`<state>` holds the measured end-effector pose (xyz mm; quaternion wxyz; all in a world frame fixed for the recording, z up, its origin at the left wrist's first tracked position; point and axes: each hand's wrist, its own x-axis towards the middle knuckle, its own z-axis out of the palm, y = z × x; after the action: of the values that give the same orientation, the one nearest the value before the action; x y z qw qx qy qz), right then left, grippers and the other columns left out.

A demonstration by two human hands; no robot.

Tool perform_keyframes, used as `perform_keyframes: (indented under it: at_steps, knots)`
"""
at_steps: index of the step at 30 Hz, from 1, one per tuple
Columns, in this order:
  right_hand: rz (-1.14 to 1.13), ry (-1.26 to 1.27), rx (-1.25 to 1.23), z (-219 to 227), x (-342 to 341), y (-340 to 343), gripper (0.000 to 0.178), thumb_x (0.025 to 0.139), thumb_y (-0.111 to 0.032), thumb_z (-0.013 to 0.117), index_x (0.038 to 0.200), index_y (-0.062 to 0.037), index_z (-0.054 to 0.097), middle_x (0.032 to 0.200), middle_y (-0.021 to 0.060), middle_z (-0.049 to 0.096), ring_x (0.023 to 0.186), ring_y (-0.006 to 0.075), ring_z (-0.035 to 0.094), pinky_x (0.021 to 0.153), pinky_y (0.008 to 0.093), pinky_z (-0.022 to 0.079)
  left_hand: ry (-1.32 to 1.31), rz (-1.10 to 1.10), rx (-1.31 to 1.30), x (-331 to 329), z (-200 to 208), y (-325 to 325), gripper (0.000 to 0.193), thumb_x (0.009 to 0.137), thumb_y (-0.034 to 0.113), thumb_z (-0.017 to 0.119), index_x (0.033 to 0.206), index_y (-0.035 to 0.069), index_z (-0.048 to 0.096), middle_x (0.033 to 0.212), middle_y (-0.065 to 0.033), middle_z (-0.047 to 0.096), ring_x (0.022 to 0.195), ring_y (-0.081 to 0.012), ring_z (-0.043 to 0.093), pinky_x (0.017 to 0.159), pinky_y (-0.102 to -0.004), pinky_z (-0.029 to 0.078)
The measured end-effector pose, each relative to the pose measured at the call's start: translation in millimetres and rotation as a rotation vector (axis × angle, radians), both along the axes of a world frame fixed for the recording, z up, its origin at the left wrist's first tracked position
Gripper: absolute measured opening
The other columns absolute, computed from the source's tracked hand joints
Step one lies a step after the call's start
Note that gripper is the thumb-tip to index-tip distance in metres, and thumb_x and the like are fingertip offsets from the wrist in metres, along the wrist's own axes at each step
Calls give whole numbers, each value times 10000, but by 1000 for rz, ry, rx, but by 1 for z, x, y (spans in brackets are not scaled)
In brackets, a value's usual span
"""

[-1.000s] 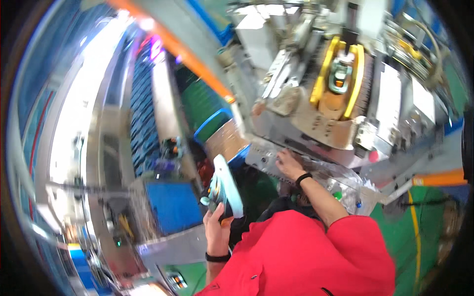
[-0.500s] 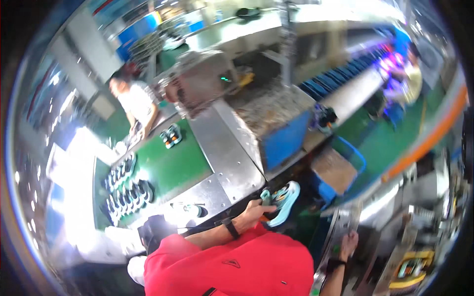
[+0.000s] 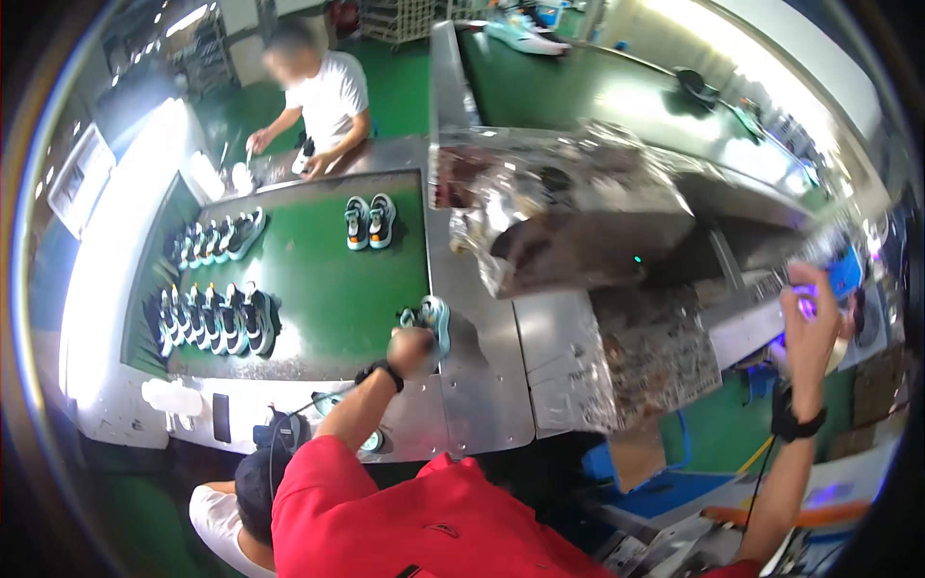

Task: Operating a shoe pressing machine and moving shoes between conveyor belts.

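My left hand (image 3: 412, 352), a dark band on its wrist, is closed on a pair of light-blue and dark sneakers (image 3: 438, 323). It holds them over the boundary between the green belt (image 3: 328, 299) and the steel plate (image 3: 482, 385). The fingers are partly blurred. My right hand (image 3: 811, 313) is raised far to the right, with bent fingers apart and nothing visible in them. Another pair of sneakers (image 3: 370, 223) stands upright on the belt. Two rows of similar sneakers (image 3: 220, 318) line its left part.
Across the belt a person in white (image 3: 328, 101) handles a shoe. Someone in a dark cap (image 3: 255, 496) is close at my left. A foil-covered machine (image 3: 578, 212) stands right of the belt. A phone (image 3: 222, 417) lies on the near ledge.
My view has swung right. My left hand has brought the sneakers from beside the table to over the belt's edge. My right hand has risen from low beside me to far right.
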<state>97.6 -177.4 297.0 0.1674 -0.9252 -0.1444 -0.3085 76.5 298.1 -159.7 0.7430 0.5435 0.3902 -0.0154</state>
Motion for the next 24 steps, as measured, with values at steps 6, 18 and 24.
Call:
perform_keyframes:
  at_steps: [6,18,24]
  knots:
    - [257,184,-164,57,242,149,403,858,-93,645,1238,26,582,1153,140,650,1079,220,607,904,334,485,5,51,396,161,-97,104,335,690,124,758,957,-41,641,830,-131,673,708,-242,668,609,-372,548]
    - [76,214,-417,16,507,331,598,909,-462,637,1203,55,575,1051,114,656,962,154,591,862,278,449,163,-37,1043,304,-120,138,674,782,184,715,1298,9,319,1047,-251,597,864,-420,665,718,-481,557]
    - [253,328,-242,13,478,344,505,843,-382,711,1127,22,608,994,84,665,898,156,607,855,309,471,11,-4,1002,297,-137,157,713,810,194,702,1346,-47,298,1139,-292,578,1031,-455,600,871,-496,508]
